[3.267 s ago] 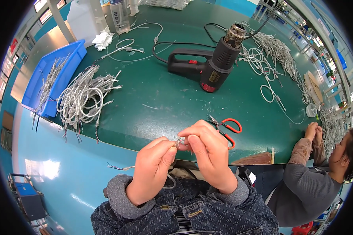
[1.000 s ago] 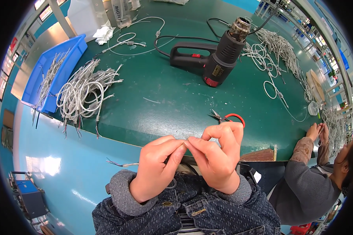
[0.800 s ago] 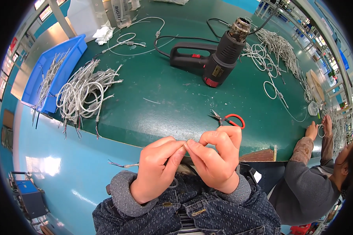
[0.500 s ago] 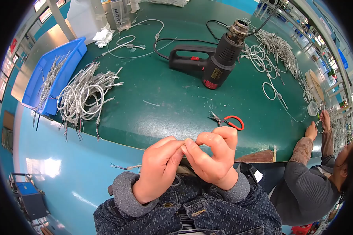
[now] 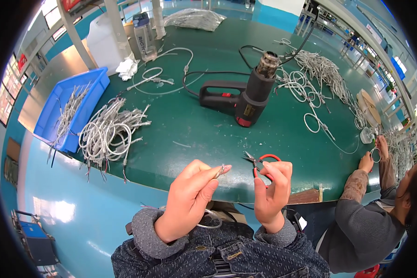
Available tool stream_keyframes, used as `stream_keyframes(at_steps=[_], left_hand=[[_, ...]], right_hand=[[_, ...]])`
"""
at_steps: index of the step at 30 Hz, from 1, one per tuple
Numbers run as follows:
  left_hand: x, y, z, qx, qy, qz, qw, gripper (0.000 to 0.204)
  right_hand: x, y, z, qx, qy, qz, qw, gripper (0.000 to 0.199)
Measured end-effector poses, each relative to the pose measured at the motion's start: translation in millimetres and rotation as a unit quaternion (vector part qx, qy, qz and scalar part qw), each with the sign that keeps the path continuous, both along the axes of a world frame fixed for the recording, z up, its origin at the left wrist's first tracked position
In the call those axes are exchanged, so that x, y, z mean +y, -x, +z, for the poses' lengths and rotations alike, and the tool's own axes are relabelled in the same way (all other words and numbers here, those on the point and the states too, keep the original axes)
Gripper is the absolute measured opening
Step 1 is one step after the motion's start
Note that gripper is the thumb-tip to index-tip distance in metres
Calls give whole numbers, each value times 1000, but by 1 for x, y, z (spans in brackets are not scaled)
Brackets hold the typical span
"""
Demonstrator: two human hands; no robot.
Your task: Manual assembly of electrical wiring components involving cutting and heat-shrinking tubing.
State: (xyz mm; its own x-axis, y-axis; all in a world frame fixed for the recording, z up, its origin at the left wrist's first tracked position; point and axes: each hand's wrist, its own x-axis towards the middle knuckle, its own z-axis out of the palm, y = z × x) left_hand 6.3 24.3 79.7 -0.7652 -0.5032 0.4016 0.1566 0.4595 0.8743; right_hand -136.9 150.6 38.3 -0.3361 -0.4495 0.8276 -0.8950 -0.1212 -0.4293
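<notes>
My left hand pinches the end of a grey cable between thumb and forefinger. Bare thin wire strands stick out at the fingertips. Below that hand the pale cable curves in a loop in front of my jacket. My right hand has its thumb and half-curled fingers apart, over the handles of the red-handled scissors. The scissors lie on the green table with their pointed blades to the far left, and the hand partly hides their handles.
A black heat gun stands nozzle-up beyond the scissors. To the left are a cable bundle and a blue tray with cables. More cables lie at the far right. A co-worker sits at right, handling a cable.
My hands have parted. The right hand has moved away from the cable end to the scissors' handles, while the left keeps its pinch. The whole view has tilted slightly.
</notes>
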Motion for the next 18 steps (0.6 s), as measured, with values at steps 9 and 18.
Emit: stream_keyframes(at_steps=[9,18], left_hand=[[-38,40,56,18,-122,-22,992,13],[-104,147,65,83,29,15,996,5]], right_hand=[[30,34,-24,-91,-15,-115,989,40],[41,60,-48,-158,-54,-163,972,37]])
